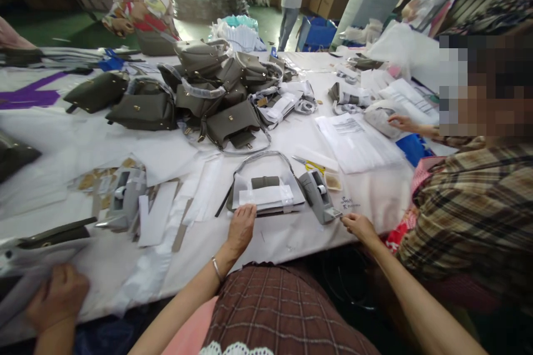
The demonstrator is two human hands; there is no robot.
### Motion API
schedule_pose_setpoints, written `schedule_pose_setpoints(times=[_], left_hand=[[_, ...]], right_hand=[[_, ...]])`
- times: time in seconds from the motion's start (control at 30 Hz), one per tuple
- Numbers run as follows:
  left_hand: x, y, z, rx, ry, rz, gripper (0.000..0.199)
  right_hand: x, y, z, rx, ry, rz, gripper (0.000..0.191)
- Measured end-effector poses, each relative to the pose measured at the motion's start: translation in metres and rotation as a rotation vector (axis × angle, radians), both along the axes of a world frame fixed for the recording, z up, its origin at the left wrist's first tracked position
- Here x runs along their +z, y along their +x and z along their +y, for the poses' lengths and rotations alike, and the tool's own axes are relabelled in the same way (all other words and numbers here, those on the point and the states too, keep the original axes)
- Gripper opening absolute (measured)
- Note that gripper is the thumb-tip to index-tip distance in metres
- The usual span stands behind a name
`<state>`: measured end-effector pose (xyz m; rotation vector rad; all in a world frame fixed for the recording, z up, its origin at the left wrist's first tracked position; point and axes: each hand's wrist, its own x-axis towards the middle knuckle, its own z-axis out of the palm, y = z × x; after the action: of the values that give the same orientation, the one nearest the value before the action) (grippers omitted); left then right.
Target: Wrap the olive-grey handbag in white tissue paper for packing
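Observation:
In front of me on the table lies a grey-green handbag (pixel 266 213) with a wrapped strap arched behind it. A white paper strip (pixel 266 196) and a rolled strap piece (pixel 265 182) lie on its front under clear film. My left hand (pixel 242 226) has its fingers closed at the bag's near edge. To the right of the bag stands a grey tape dispenser (pixel 320 199). At its cutter end my right hand (pixel 358 227) pinches the tape, which is hardly visible. Behind the dispenser are yellow-handled scissors (pixel 314 166).
A heap of handbags (pixel 225 94) fills the table's middle back. Another tape dispenser (pixel 125 197) and paper strips (pixel 158 213) lie left. A co-worker's hand (pixel 58 294) is at lower left; another person in a plaid shirt (pixel 453 199) sits right, beside stacked plastic bags (pixel 362 150).

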<state>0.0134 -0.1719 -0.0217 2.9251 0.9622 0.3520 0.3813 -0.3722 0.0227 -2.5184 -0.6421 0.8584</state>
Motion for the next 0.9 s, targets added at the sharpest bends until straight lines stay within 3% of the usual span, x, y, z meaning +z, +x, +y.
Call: schedule_pose_setpoints(times=[0.07,0.2,0.27,0.33,0.43,0.53,0.6,0.73,0.9], left_hand=[[0.000,0.000,-0.001,-0.003,0.000,-0.009,0.048],[-0.003,0.002,-0.003,0.016,-0.023,-0.021,0.049],[-0.004,0.002,-0.005,0.023,-0.023,-0.021,0.048],[-0.005,0.003,-0.007,0.030,-0.016,-0.018,0.047],[-0.005,0.004,-0.008,0.040,-0.030,-0.016,0.047],[-0.004,0.005,-0.009,0.049,-0.055,-0.021,0.048],[-0.004,0.005,-0.009,0.054,-0.064,-0.019,0.047],[-0.004,0.006,-0.011,0.064,-0.087,-0.014,0.048],[-0.004,0.007,-0.013,0.074,-0.113,-0.038,0.050]], right_hand=[[0.004,0.012,0.005,0.168,-0.170,-0.161,0.017],[0.015,0.019,0.004,0.316,-0.370,-0.276,0.021],[0.024,0.009,0.007,0.360,-0.401,-0.203,0.022],[0.036,-0.011,0.020,0.434,-0.372,0.012,0.015],[0.063,-0.055,0.066,0.625,-0.191,0.340,0.009],[0.087,-0.102,0.131,0.852,-0.082,0.333,0.015],[0.094,-0.128,0.173,1.010,-0.086,0.283,0.015],[0.088,-0.162,0.236,1.268,-0.163,0.144,0.015],[0.073,-0.181,0.281,1.447,-0.297,0.033,0.018]])
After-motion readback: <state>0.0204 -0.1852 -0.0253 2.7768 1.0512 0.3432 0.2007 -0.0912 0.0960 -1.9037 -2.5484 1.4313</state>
